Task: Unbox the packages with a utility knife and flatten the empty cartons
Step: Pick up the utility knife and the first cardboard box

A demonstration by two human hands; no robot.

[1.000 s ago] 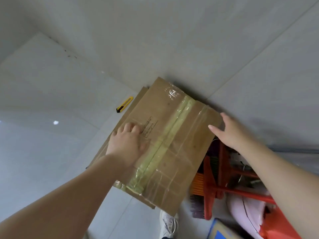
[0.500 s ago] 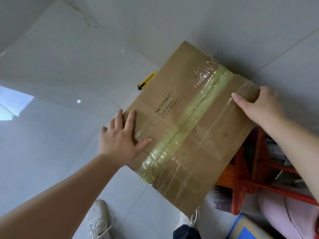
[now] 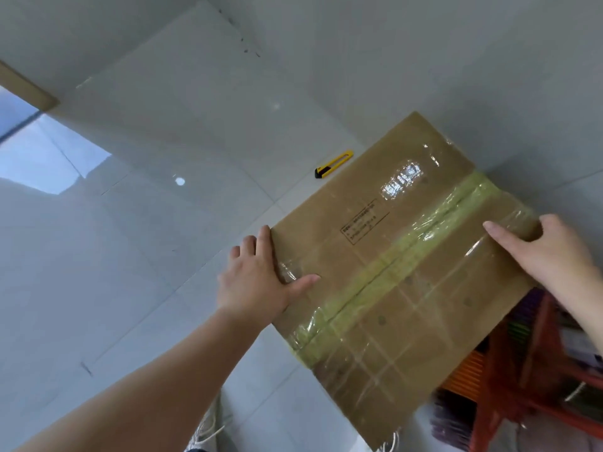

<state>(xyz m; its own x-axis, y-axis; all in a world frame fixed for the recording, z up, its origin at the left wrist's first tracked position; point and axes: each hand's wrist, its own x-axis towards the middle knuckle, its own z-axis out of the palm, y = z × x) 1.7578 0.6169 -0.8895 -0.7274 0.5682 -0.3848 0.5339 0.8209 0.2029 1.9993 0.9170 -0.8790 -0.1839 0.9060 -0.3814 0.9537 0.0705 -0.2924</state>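
Note:
A flattened brown carton (image 3: 401, 288), wrapped in clear tape with a yellowish tape strip down its middle, is held tilted above the floor. My left hand (image 3: 257, 282) presses against its left edge, fingers straight beside the edge and thumb lying on the top face. My right hand (image 3: 548, 252) grips the right edge, thumb on top and fingers curled round the rim. A yellow and black utility knife (image 3: 332, 164) lies on the pale floor tiles just beyond the carton's far left side, away from both hands.
A red stool (image 3: 538, 370) stands at the lower right, partly under the carton, with colourful items around it. A white laced shoe (image 3: 208, 429) shows at the bottom edge. Glossy grey floor tiles (image 3: 130, 256) spread to the left.
The carton has swung lower and to the right in the view. My left hand has slid from the top face to the left edge. My right hand keeps hold of the right edge.

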